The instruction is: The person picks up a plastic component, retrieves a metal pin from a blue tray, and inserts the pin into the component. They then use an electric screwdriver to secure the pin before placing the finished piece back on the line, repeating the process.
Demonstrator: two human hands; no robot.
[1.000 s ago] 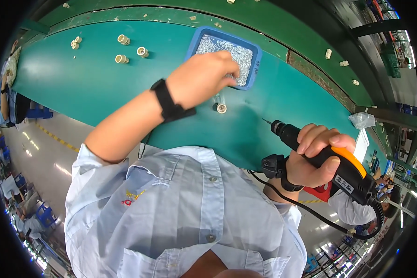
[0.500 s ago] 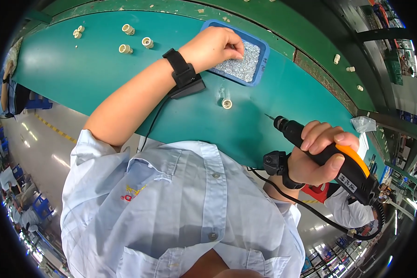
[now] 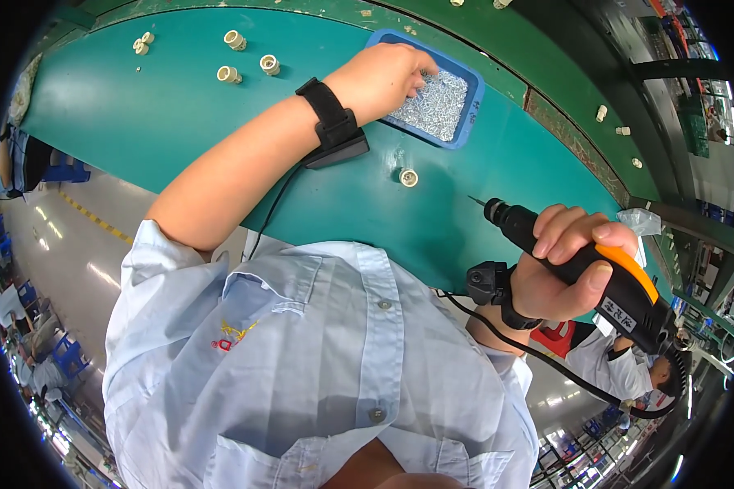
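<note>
My left hand (image 3: 387,80) reaches over a blue tray (image 3: 470,110) at the far side of the table. Its fingers are bent down and drawn together at a heap of small silvery screws (image 3: 436,110); whatever is between the fingertips is too small to make out. My right hand (image 3: 575,265) is wrapped round a black and orange electric screwdriver (image 3: 538,232), whose thin bit points left over the table. Between the tray and the screwdriver, a cream round fitting (image 3: 409,178) stands on the table with its opening up.
The green table (image 3: 318,204) also bears several cream fittings (image 3: 269,65) at the far left and a black box (image 3: 338,153) under my left wrist. More cream pieces (image 3: 602,112) rest on a green ledge. A black cable (image 3: 546,359) trails from the screwdriver. People sit beyond the table.
The view has shifted slightly. My left fingers have moved a little within the tray, with the index finger now more stretched. My right hand keeps holding the screwdriver in about the same place.
</note>
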